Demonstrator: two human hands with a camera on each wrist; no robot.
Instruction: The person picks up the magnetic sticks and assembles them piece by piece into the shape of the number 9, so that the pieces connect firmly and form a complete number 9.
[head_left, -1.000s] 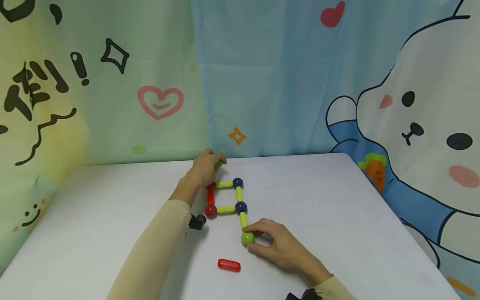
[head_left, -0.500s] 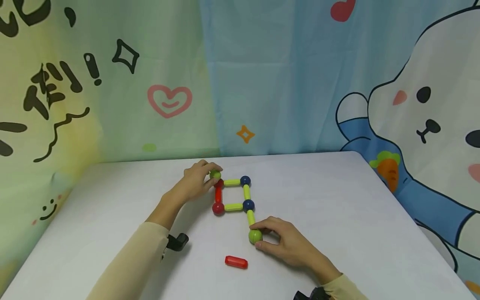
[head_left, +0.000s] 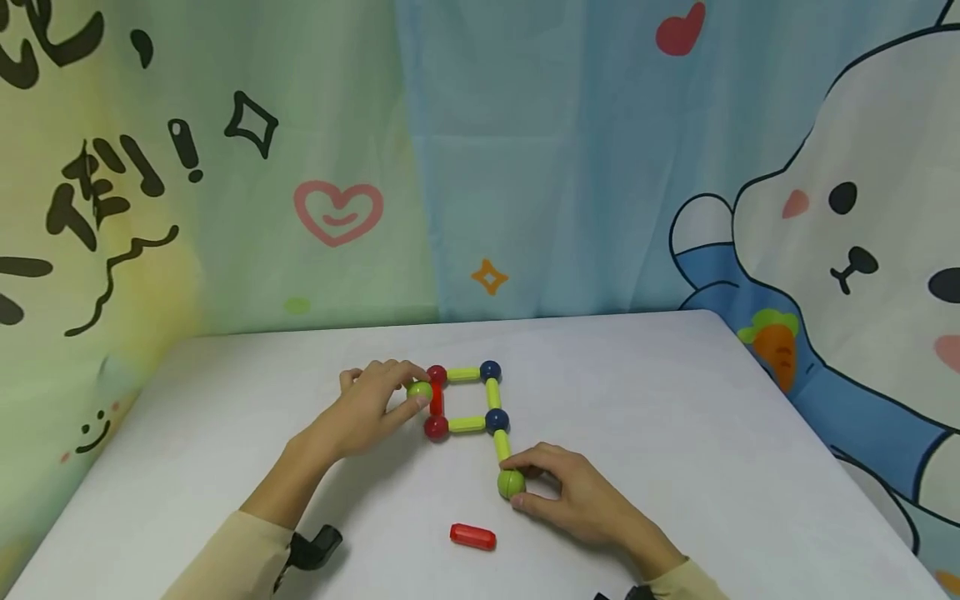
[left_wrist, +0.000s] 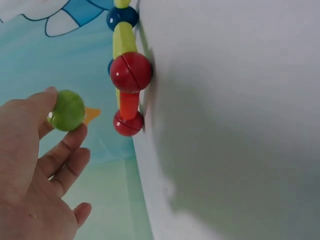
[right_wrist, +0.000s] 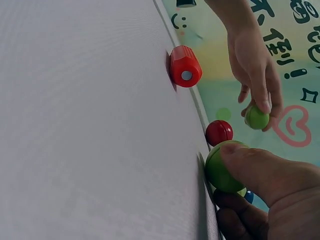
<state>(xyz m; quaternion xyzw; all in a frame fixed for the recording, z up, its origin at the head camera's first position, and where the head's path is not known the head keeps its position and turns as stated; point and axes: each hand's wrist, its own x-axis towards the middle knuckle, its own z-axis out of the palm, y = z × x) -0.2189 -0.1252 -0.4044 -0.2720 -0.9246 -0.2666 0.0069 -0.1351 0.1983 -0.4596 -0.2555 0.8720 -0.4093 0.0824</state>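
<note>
My left hand [head_left: 367,408] pinches a green ball [left_wrist: 68,110] between thumb and fingers, raised above the table at the left of a square of magnetic rods and balls. Two red balls [head_left: 436,428] joined by a red rod [head_left: 437,400] make its left side. Yellow-green rods [head_left: 467,425] link them to two blue balls [head_left: 497,420] on the right. From the near blue ball another yellow-green rod [head_left: 502,446] runs toward the front, ending in a second green ball [head_left: 512,484]. Thumb and fingers of my right hand [head_left: 577,500] pinch that ball on the tabletop.
A loose red rod [head_left: 473,537] lies on the white table [head_left: 637,400] in front of the square; its grey end disc shows in the right wrist view. Behind the table hangs a printed curtain [head_left: 555,208]. Dark wrist cameras [head_left: 315,547] sit on the sleeves.
My left hand has come from behind the square's far red corner back to the left and nearer, carrying the green ball. My right hand keeps its pinch. The head view has shifted slightly.
</note>
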